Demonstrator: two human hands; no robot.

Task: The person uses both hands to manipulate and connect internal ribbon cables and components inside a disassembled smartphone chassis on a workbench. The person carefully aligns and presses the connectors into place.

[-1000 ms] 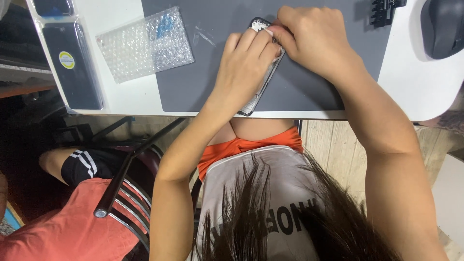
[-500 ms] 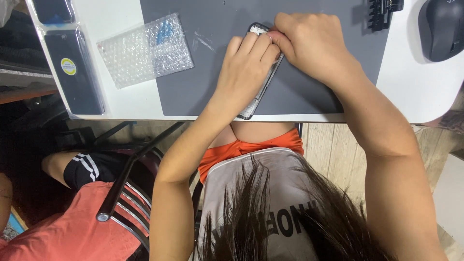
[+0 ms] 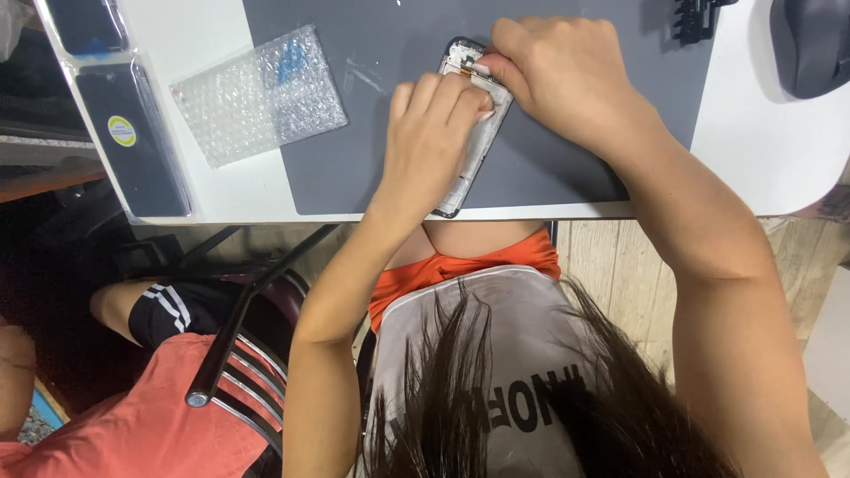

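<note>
The opened black slab-shaped phone frame (image 3: 467, 133) on the grey rubber mat (image 3: 372, 150) is pinned by the left hand (image 3: 434, 133) while the right hand (image 3: 567, 80), pinched closed at its top end, appears to work a small part needing fine, steady fingertip pressure.

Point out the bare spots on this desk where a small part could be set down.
Free: the grey mat right of the right hand, up to the mouse; and the mat strip between the bubble wrap and the left hand. Crowded: around the phone under both hands.

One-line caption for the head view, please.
Both hands, left hand and right hand, work on an opened phone frame lying on a grey mat, bubble wrap alongside.
</note>
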